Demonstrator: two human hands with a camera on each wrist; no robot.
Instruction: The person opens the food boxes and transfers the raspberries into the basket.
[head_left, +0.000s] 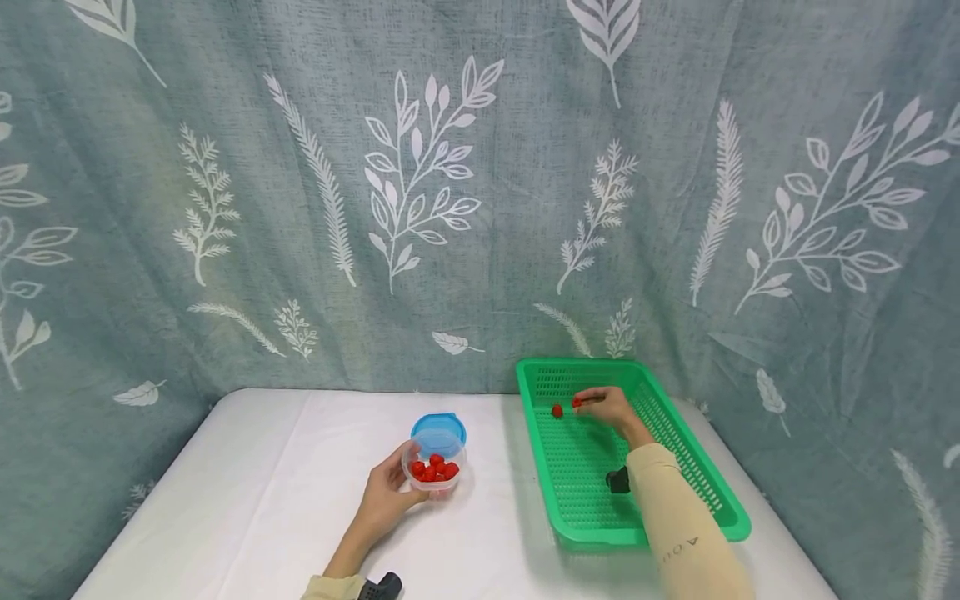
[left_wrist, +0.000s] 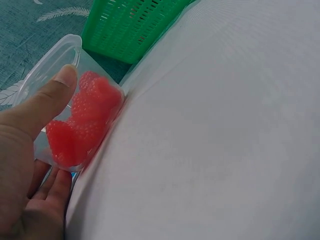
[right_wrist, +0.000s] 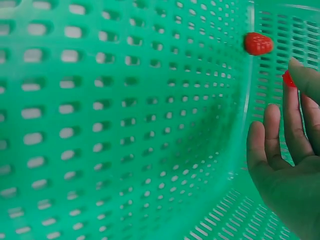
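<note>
My left hand (head_left: 387, 492) holds a clear plastic container (head_left: 454, 481) on the white table, thumb on its near wall and fingers round the side. Several red berries (left_wrist: 85, 117) with bumpy skin lie inside it. Just behind the container is a round blue lid (head_left: 438, 427), partly seen through the clear wall. Over at the right, my right hand (head_left: 609, 406) reaches into a green basket (head_left: 573, 533) and pinches one red berry (right_wrist: 288, 79) between thumb and fingertip; the other fingers are extended. Another red berry (right_wrist: 258, 44) lies on the basket's bottom close by.
The white-covered table (head_left: 247, 492) stretches left of the container. A teal leaf-patterned cloth (head_left: 315, 208) hangs behind it and along both sides. The basket has raised, slotted walls and stands near the table's right edge.
</note>
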